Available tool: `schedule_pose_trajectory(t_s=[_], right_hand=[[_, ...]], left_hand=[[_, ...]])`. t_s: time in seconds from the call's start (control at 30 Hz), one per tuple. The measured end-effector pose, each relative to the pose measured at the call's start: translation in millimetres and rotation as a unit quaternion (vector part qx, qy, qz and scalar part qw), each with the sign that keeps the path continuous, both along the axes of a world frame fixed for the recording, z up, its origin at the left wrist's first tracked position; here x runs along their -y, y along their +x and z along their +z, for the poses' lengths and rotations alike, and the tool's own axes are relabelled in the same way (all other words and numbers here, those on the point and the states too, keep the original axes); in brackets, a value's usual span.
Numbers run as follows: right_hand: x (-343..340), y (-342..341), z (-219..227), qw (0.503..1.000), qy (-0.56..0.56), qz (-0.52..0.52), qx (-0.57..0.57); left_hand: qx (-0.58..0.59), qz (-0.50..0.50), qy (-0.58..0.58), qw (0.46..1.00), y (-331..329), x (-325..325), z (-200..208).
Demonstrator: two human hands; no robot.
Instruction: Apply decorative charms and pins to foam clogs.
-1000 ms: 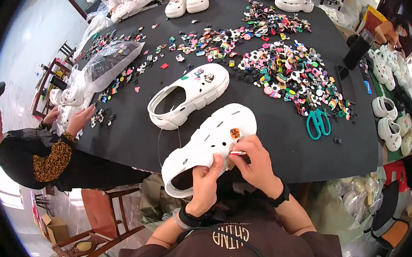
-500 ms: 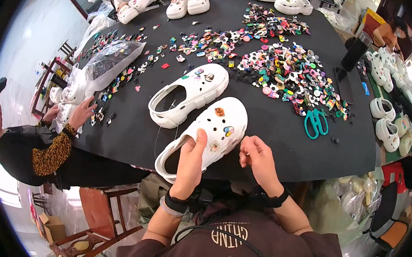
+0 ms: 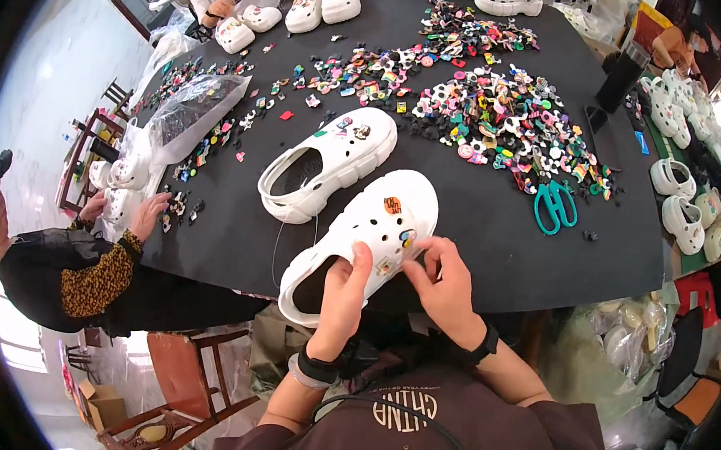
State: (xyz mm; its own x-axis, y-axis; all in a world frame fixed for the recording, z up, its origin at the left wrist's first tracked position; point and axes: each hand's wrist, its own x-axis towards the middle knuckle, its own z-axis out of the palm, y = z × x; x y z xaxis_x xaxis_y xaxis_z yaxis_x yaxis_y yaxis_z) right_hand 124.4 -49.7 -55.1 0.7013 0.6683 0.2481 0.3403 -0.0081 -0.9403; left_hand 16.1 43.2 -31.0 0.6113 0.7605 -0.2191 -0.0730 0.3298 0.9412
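Note:
My left hand (image 3: 341,301) grips a white foam clog (image 3: 375,230) by its opening, thumb on the upper and fingers inside. On the holed upper sit an orange charm (image 3: 393,205), a small multicoloured charm (image 3: 407,237) and a pale charm (image 3: 385,266). My right hand (image 3: 448,291) is at the clog's right side, fingers curled, thumb and fingertips against the upper near the lower charms. Anything between those fingertips is too small to make out. Just beyond lies a second white clog (image 3: 323,141) with charms on its toe, a thin clear thread hanging beside it.
Loose shoe charms (image 3: 510,123) are heaped across the black table (image 3: 492,259). Teal-handled scissors (image 3: 555,209) lie right of them. A clear plastic bag (image 3: 205,110) lies at left, beside a co-worker's hands (image 3: 148,214) on white clogs. More clogs (image 3: 682,222) stand at right.
My right hand has moved left and up, from beside the clog onto its side. The held clog has shifted slightly right and turned a little.

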Motion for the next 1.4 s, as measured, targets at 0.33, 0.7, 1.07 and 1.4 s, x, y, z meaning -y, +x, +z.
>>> schedule_pose_trajectory(t_s=[0.33,0.7,1.07,1.4], right_hand=[[-5,-2,1,0.982,-0.091,0.049,0.157],[-8,-5,4,0.974,-0.084,0.078,0.194],[-6,-7,-11,0.965,-0.042,0.103,0.236],[-11,-2,-4,0.995,-0.027,0.063,0.077]], left_hand=[[-0.201,-0.007,0.299,0.933,-7,16,13],[-0.248,-0.001,0.299,0.921,-16,5,14],[-0.191,0.042,0.255,0.947,-20,9,-6],[-0.2,0.062,0.368,0.906,-12,8,0]])
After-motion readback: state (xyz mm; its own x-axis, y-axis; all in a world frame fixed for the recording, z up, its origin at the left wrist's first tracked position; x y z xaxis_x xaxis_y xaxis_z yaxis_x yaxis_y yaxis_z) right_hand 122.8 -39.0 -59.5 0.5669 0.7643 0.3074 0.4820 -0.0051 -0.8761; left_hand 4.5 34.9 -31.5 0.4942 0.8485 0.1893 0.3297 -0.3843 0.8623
